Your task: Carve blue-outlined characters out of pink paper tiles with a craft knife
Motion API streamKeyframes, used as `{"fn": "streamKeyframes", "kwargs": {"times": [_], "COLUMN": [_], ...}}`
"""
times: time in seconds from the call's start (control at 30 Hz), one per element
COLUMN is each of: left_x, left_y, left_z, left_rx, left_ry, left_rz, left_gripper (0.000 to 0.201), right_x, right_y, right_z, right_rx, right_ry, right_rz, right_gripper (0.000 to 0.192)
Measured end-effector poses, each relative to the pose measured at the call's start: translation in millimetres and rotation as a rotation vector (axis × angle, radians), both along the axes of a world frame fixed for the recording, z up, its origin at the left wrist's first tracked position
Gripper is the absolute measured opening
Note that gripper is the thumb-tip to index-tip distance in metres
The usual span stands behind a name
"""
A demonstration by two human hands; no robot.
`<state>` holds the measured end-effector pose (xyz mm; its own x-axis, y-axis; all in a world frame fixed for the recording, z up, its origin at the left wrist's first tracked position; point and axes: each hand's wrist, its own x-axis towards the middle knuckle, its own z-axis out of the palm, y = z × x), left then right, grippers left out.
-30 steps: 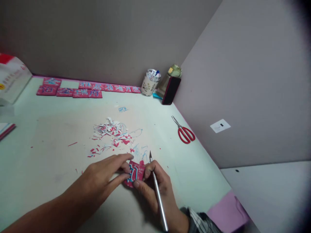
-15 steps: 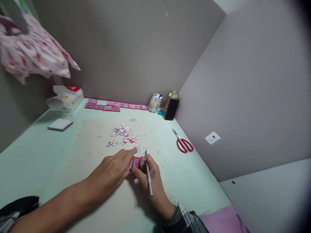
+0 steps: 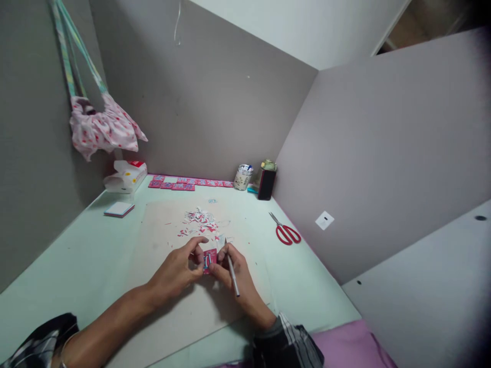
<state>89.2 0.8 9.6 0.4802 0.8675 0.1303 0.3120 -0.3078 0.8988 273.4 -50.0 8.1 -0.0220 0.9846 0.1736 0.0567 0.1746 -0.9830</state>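
Note:
Between my hands is a small red square card (image 3: 213,252) with a blue-and-white cut design on its face. My left hand (image 3: 178,268) grips its left edge, thumb and fingers curled in. In my right hand (image 3: 238,271) a slim silver craft knife (image 3: 233,276) lies between the fingers, blade pointing away from me. The right thumb also presses on the card's right side. Just beyond the card lies a heap of red and white paper scraps (image 3: 200,217).
Red-handled scissors (image 3: 284,230) lie to the right. Red lettered cards (image 3: 207,182) line the back edge, near a pen cup (image 3: 243,178) and a dark phone (image 3: 267,185). At left are a stack of square cards (image 3: 119,209) and an opened white box (image 3: 126,177). A pink bag (image 3: 105,128) hangs above.
My left hand has shifted from lying over the card to pinching its left edge, fingers more curled. The right hand keeps the knife. The head view has tilted up.

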Motion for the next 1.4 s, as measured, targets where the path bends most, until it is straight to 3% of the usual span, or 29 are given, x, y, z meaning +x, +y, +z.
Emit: {"fn": "streamKeyframes", "kwargs": {"times": [0.17, 0.53, 0.83, 0.93, 1.0, 1.1, 1.17, 1.23, 1.4], "left_x": [-2, -10, -27, -33, -35, -32, -28, -24, -28], "left_y": [3, 7, 25, 26, 19, 3, -4, 0, 29], "left_z": [2.4, 13.9, 2.5, 8.6, 15.0, 21.3, 19.1, 12.3, -5.6], "left_rx": [-0.103, -0.148, -0.211, -0.294, -0.414, -0.664, -0.744, -0.731, -0.432], "left_ry": [-0.1, -0.196, -0.042, -0.023, 0.008, 0.103, 0.123, 0.081, -0.162], "left_rz": [0.0, 0.119, -0.02, -0.136, -0.313, -0.684, -0.78, -0.737, -0.234], "left_gripper": [0.05, 0.042, 0.029, 0.031, 0.031, 0.032, 0.031, 0.035, 0.037], "right_x": [2, 3, 8, 9, 9, 9, 8, 8, 8], "right_y": [5, 7, 10, 10, 8, 4, 4, 4, 8], "right_z": [-6.7, -6.3, -8.0, -7.1, -4.8, -1.1, -0.1, -0.7, -7.0], "right_rx": [-0.051, -0.066, -0.055, -0.049, -0.04, -0.032, -0.036, -0.04, -0.039], "right_ry": [0.066, 0.134, 0.154, 0.16, 0.159, 0.15, 0.144, 0.137, 0.123], "right_rz": [0.058, -0.013, -0.124, -0.153, -0.171, -0.181, -0.173, -0.155, -0.118], "right_gripper": [0.049, 0.05, 0.044, 0.043, 0.041, 0.039, 0.039, 0.038, 0.038]}}
